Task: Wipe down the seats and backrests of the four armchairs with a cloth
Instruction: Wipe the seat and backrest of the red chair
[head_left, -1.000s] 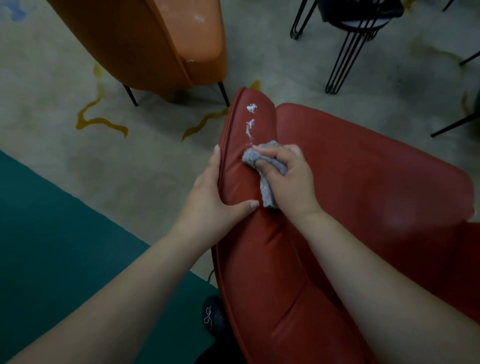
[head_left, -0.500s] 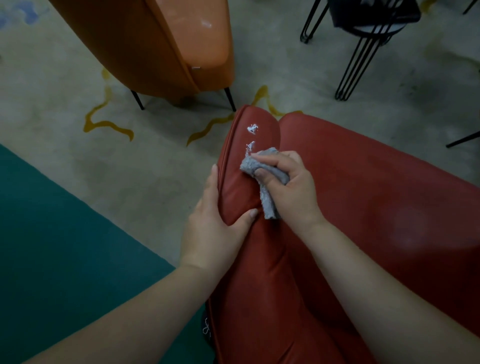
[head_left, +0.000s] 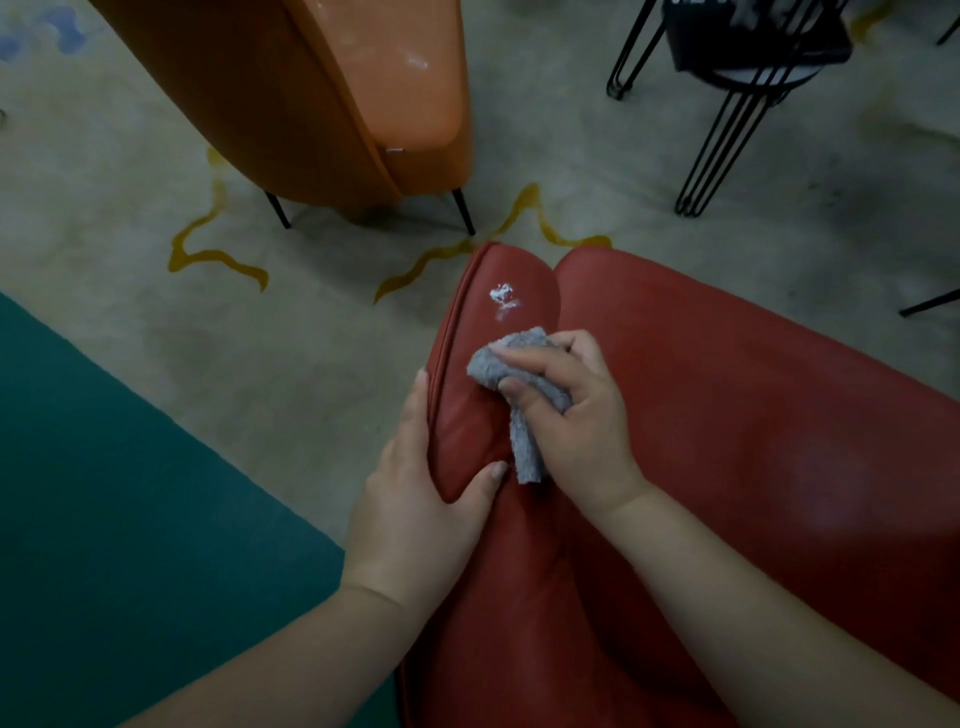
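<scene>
Red leather fills the lower right of the view — the red armchair (head_left: 727, 467), seen from above, with its padded arm running up toward the floor. The left hand (head_left: 421, 499) grips that arm, fingers laid along its outer edge and the thumb curled over the top, pressing a dent into the padding. The right hand (head_left: 571, 415) holds a bunched grey cloth (head_left: 514, 379), pinched between thumb and curled fingers, with a tail of it hanging down to just beside the left thumb; the cloth rests on top of the arm. Just beyond the cloth sits a white smear (head_left: 501, 299) on the leather, near it but apart. Further off stands an orange armchair (head_left: 332, 93) on thin dark legs, and a black wire-legged chair (head_left: 743, 67) at upper right. A teal mat (head_left: 104, 519) covers the lower left of the pale floor.
</scene>
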